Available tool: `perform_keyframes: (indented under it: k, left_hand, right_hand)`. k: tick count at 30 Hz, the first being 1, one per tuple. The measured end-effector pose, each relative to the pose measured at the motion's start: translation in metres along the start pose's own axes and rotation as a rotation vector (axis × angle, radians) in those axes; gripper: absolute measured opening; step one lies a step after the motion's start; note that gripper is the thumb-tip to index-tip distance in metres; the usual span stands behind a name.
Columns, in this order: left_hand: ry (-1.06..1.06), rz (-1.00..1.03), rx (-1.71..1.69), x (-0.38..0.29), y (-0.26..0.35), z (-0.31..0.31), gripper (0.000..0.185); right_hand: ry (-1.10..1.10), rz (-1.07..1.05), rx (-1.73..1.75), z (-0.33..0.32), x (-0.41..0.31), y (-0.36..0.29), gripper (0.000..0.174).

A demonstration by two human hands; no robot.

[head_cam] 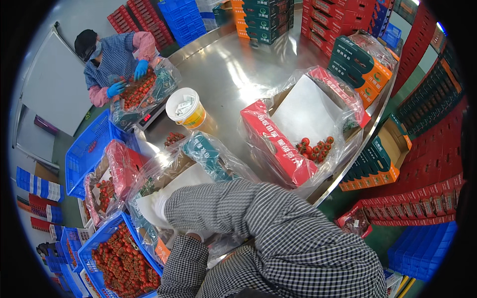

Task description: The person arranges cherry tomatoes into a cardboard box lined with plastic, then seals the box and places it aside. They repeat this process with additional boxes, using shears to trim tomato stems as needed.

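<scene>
My right hand (159, 207), at the end of a black-and-white checked sleeve, reaches across to the left over a green carton (203, 151) lined with a white sheet and clear plastic film. White covering shows at its wrist; the fingers cannot be made out. Only a bit of my left hand (194, 235) shows below the right forearm, near the carton's lower edge; its grip is hidden. A blue crate (84, 257) full of red cherry tomatoes on the vine (123, 257) stands at the lower left. A red carton (275, 145) on the right holds a white sheet and a few tomatoes (315, 149).
A white tub (192, 111) with small packets stands on the steel table (223, 70). Beyond it, a co-worker in blue gloves (141, 69) handles tomatoes in a bagged carton on a scale (147, 117). Stacked cartons (264, 22) line the far edge; a small red carton (130, 164) sits left.
</scene>
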State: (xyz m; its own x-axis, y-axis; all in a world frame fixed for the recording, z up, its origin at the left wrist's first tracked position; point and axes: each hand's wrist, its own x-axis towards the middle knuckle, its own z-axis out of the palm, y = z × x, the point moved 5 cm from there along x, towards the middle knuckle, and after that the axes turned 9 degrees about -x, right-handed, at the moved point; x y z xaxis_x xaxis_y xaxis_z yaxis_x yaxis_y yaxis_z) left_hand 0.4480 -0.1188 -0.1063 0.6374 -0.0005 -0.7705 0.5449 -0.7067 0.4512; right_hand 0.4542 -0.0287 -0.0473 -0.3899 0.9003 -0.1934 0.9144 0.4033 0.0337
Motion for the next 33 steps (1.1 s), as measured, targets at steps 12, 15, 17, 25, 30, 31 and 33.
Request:
perform_keyframes:
  k: [12, 15, 17, 25, 30, 31, 33]
  left_hand:
    - [0.135, -0.343, 0.192, -0.018, 0.02, -0.019, 0.105]
    - [0.146, -0.376, 0.181, -0.019, 0.023, -0.017, 0.107]
    - [0.254, -0.504, 0.077, -0.023, 0.018, -0.016, 0.121]
    - [0.357, -0.525, 0.007, -0.017, 0.014, -0.013, 0.136]
    - [0.35, -0.564, -0.002, -0.011, 0.01, -0.009, 0.138]
    - [0.359, -0.57, -0.013, -0.01, 0.01, -0.009, 0.139]
    - [0.331, -0.578, 0.02, -0.008, 0.008, -0.007, 0.141]
  right_hand:
    - [-0.239, -0.131, 0.143, -0.007, 0.062, -0.022, 0.048]
    - [-0.246, -0.116, 0.292, -0.05, 0.006, 0.025, 0.047]
    - [0.064, -0.063, 0.317, -0.081, -0.066, 0.068, 0.047]
    - [0.301, 1.348, -0.042, 0.022, -0.472, 0.24, 0.027]
    - [-0.211, 1.625, 0.35, 0.147, -0.546, 0.245, 0.063]
    - [-0.134, 1.68, 0.349, 0.154, -0.551, 0.25, 0.063]
    - [-0.073, 1.776, 0.396, 0.166, -0.56, 0.253, 0.064]
